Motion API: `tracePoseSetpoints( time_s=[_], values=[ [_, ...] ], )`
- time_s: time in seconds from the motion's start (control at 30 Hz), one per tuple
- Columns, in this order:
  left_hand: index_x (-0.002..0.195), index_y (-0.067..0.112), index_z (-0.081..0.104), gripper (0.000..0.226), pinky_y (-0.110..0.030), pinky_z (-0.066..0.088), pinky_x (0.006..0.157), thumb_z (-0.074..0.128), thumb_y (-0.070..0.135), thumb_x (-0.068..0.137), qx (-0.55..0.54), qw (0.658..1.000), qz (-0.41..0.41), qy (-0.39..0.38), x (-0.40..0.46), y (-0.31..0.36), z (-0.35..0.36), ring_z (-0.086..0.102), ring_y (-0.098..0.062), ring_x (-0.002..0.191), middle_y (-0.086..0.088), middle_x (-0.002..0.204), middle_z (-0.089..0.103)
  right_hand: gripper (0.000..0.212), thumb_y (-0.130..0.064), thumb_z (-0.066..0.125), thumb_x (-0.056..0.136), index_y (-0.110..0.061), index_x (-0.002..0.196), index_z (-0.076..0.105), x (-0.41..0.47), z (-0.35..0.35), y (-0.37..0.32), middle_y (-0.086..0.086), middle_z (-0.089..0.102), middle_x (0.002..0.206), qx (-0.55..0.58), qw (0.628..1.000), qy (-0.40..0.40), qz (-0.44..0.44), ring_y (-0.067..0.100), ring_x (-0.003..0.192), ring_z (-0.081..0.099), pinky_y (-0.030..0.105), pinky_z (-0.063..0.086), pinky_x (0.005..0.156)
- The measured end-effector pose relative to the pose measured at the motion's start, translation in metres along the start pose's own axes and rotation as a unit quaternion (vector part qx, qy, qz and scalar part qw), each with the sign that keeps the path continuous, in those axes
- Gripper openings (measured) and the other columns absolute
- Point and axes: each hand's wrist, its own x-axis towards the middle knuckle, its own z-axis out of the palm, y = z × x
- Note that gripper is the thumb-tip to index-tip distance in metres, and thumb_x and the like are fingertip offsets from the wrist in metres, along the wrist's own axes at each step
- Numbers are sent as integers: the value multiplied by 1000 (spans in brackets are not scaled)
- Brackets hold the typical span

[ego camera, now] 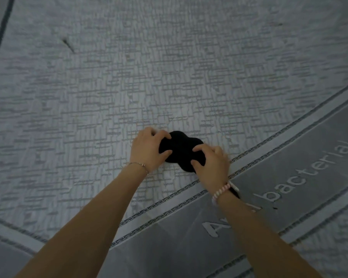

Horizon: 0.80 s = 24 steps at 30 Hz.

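Left hand [149, 149] curled around the left end of a black cloth [181, 150], right hand [212, 160] gripping its right end, on a grey mattress [169, 77].

The black bundle [181, 149] is too dark to show any folds, its left and right ends lie hidden under the left hand [147, 151] and right hand [211, 161], and nearer than the bundle the right forearm [259, 227] covers the middle letters of the mattress lettering [301, 177].
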Motion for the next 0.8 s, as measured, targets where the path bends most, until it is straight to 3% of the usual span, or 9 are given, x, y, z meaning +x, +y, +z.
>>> tracePoseSetpoints(
  time_s=[0.07, 0.17, 0.27, 0.4, 0.47, 0.57, 0.67, 0.8],
  values=[
    [118, 27, 63, 36, -36, 52, 87, 71, 20, 84, -54, 998, -18, -4, -2, 1, -3, 53, -23, 102, -6, 112, 52, 31, -12, 75, 81, -27, 107, 70, -1, -5, -2, 4, 52, 105, 55, 998, -11, -5, 25, 94, 59, 41, 57, 84],
    [111, 22, 67, 37, -12, 41, 78, 64, -1, 82, -147, 988, -50, -9, -13, 9, -14, 52, -15, 99, -9, 114, 56, 36, -1, 71, 83, -25, 110, 71, -9, -25, -11, 2, 50, 106, 91, 995, -41, -7, 16, 93, 58, 23, 54, 81],
    [105, 20, 70, 34, -3, 35, 73, 65, -2, 80, -195, 979, -65, 19, -32, 22, -48, 54, -11, 99, -9, 112, 64, 38, 4, 70, 82, -24, 108, 73, -22, -64, -29, -1, 52, 102, 140, 989, -46, -5, 11, 94, 57, 4, 45, 78],
    [103, 22, 72, 31, -1, 42, 74, 68, 0, 81, -255, 962, -59, 74, -63, 55, -130, 57, -3, 94, -1, 106, 68, 37, 6, 71, 82, -24, 104, 74, -40, -144, -73, 1, 58, 102, 212, 976, -42, -24, -1, 89, 57, -3, 43, 77],
    [104, 22, 72, 32, -3, 46, 78, 68, -1, 81, -291, 949, -47, 114, -80, 79, -182, 61, -2, 96, 3, 104, 70, 34, 3, 71, 84, -26, 102, 73, -52, -192, -103, -1, 62, 105, 245, 968, -33, -40, -4, 93, 59, -1, 45, 79],
    [104, 22, 73, 32, -20, 54, 87, 68, 0, 82, -317, 931, -20, 178, -111, 118, -261, 64, 0, 96, 11, 100, 71, 30, 1, 71, 85, -25, 100, 76, -74, -267, -153, -4, 69, 108, 303, 951, -10, -59, 0, 98, 65, 7, 51, 79],
    [104, 26, 72, 32, -17, 55, 85, 69, 2, 83, -324, 918, 25, 229, -147, 153, -334, 65, 2, 93, 13, 99, 72, 33, 4, 68, 87, -27, 95, 74, -104, -336, -203, -10, 71, 105, 349, 933, -3, -86, 2, 100, 66, 7, 53, 75],
    [106, 25, 72, 28, -12, 54, 79, 68, 4, 87, -331, 892, 97, 293, -199, 200, -409, 68, 3, 90, 16, 97, 73, 32, 2, 66, 89, -26, 99, 76, -146, -398, -253, -4, 72, 109, 409, 907, 13, -95, 15, 101, 71, 40, 62, 85]
  ],
)
